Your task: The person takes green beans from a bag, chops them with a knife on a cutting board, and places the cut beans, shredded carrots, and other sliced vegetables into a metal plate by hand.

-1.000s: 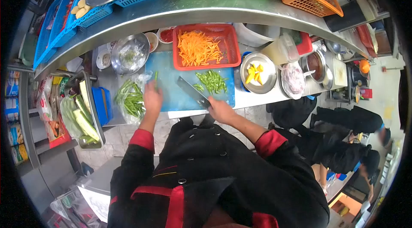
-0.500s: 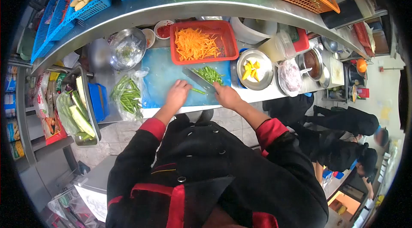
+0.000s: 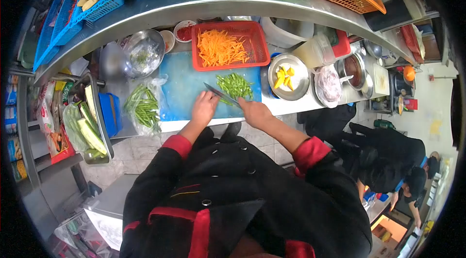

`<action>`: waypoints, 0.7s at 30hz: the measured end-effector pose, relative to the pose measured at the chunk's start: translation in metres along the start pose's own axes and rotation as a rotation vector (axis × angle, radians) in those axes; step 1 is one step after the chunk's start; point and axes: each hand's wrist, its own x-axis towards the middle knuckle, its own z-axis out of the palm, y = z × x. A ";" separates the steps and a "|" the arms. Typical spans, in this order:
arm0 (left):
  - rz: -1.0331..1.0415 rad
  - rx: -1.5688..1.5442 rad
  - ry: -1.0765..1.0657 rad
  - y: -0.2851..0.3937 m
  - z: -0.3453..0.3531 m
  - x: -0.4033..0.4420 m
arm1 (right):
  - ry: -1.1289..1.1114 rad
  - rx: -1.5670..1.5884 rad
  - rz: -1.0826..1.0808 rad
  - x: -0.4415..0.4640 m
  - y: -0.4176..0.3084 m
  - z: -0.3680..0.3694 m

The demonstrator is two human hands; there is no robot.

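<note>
My right hand (image 3: 256, 113) grips a kitchen knife (image 3: 221, 94), its blade slanting up and left across the blue cutting board (image 3: 182, 76). Just beside the blade, my left hand (image 3: 205, 106) has its fingers curled over uncut green beans (image 3: 226, 101), mostly hidden under the fingertips and blade. A heap of chopped green beans (image 3: 235, 84) lies beyond the knife. Left of the board, whole green beans (image 3: 144, 105) rest in an open clear plastic bag (image 3: 158, 89).
A red basket (image 3: 260, 59) of shredded carrot sits on the board's far side. To the right stand a metal plate (image 3: 298, 92) with yellow pieces and a bagged bowl (image 3: 328, 88). A metal bowl (image 3: 144, 54) is at back left, under the steel shelf (image 3: 218, 8). Co-workers (image 3: 388, 156) stand at right.
The knife has moved from the chopped heap back to beside my left hand, its blade now seen edge-on. The chopped beans lie more spread out and uncovered.
</note>
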 end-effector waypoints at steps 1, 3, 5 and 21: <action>0.004 0.009 0.019 -0.001 0.002 0.000 | 0.001 0.013 0.018 -0.008 0.001 0.000; 0.006 0.013 0.046 0.000 0.005 0.001 | 0.001 0.017 0.035 -0.007 0.005 0.011; -0.018 0.015 0.061 0.003 0.004 0.001 | 0.108 0.065 0.026 0.013 0.006 0.048; -0.036 0.032 0.042 0.000 0.005 -0.004 | -0.058 0.092 0.122 -0.002 -0.011 0.005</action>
